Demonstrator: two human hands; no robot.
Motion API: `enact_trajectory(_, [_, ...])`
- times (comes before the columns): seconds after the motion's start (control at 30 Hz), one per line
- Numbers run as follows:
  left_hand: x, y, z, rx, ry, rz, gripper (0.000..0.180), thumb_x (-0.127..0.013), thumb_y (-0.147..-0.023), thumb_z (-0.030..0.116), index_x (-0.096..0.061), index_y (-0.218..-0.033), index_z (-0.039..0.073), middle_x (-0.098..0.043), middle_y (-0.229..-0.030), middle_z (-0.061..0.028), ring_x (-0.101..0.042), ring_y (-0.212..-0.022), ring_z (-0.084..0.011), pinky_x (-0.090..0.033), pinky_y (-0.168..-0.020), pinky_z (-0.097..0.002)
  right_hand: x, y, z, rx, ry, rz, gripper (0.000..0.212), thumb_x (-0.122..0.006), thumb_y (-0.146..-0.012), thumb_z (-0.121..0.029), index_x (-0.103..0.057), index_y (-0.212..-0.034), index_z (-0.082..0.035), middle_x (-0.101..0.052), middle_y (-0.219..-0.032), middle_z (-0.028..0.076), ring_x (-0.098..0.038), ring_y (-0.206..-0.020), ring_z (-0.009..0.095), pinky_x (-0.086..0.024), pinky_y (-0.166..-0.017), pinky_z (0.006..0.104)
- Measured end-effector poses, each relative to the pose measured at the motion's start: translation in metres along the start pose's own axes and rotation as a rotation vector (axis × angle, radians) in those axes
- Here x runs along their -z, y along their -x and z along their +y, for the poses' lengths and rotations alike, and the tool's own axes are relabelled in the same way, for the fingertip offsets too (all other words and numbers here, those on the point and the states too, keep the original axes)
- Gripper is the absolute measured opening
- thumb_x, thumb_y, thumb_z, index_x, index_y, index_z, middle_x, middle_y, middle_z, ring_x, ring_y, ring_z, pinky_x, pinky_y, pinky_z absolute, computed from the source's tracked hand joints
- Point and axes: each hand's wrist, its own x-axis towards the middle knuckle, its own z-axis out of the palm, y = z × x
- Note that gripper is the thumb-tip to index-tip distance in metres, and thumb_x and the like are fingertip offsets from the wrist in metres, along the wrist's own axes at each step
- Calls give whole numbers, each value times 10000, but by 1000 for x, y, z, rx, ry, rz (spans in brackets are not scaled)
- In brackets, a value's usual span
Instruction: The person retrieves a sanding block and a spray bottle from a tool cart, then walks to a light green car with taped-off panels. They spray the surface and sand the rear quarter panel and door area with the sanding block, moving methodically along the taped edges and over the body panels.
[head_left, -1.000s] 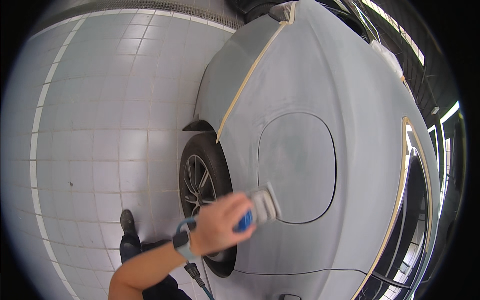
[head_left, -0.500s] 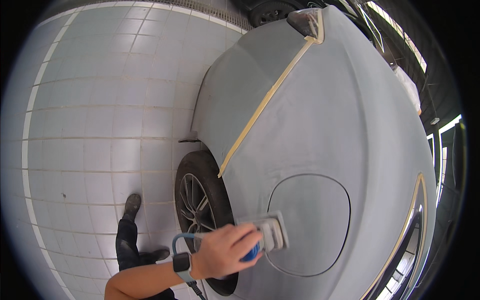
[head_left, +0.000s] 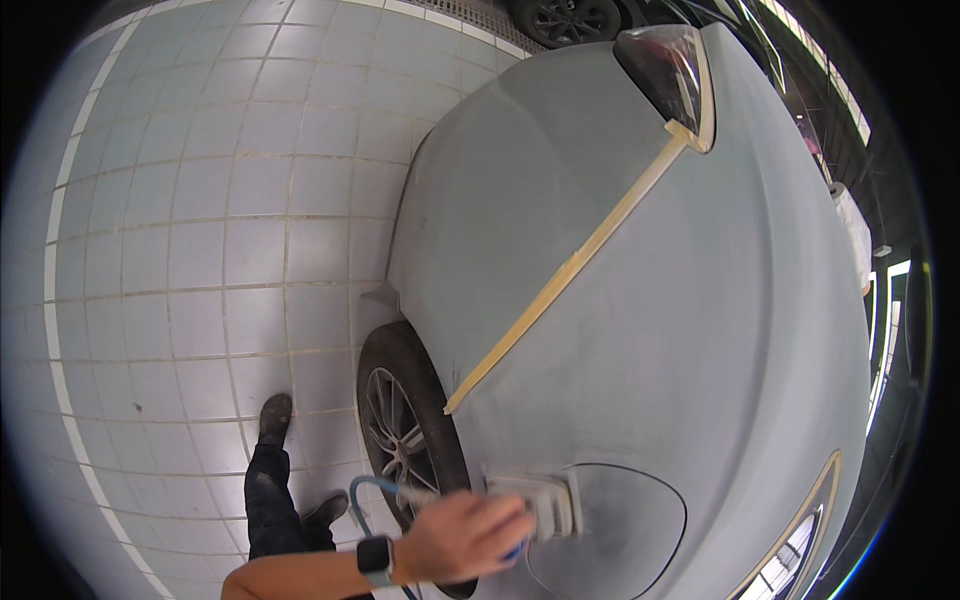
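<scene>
My left hand [head_left: 468, 535], with a watch [head_left: 376, 560] on its wrist, is wrapped round a power sander [head_left: 556, 503]. The tool has a pale, squarish pad end and a blue part, mostly hidden under my fingers. Its pad rests against the dull grey rear side panel [head_left: 650, 340] of a car and overlaps the upper left edge of the rounded fuel flap [head_left: 635, 530]. A blue-grey hose [head_left: 360, 484] loops out behind the tool. Motion slightly blurs the fingers. My right hand is out of sight.
Masking tape [head_left: 570, 270] runs diagonally across the panel to the tail light [head_left: 665, 75]. The rear wheel [head_left: 405, 440] sits left of the sander. More tape edges a side window [head_left: 790, 555]. My shoe [head_left: 275, 418] stands on the tiled floor [head_left: 180, 330]. Another car's wheel [head_left: 565, 20] shows at the far end.
The sander has moved along the panel from the flap's left side to its upper left edge, my left hand still gripping it. The whole view has shifted, so the car's panel appears lower.
</scene>
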Motion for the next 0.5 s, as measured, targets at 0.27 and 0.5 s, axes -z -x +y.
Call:
enact_trajectory(0.27, [8,-28,-16,6,71,24,515,-885,-768,214,-682,-1226,93,-649,-1176,-80,-685,-810,-219,-586,-692,-316,19,23,-23,220,-229,-66,518,-601,-1078,-488,-624,-741,-95,-515,-581,-9,-479,-487,109,-363,-440,315])
enact_trajectory(0.5, [18,-54,-56,281,4,114,510,-956,-725,287,-714,-1132,99,-698,-1187,-115,-748,-876,-258,-625,-701,-339,4,17,-18,-46,-267,-97,517,-600,-1073,-505,-664,-777,-86,-548,-623,-5,-500,-555,103,-381,-492,316])
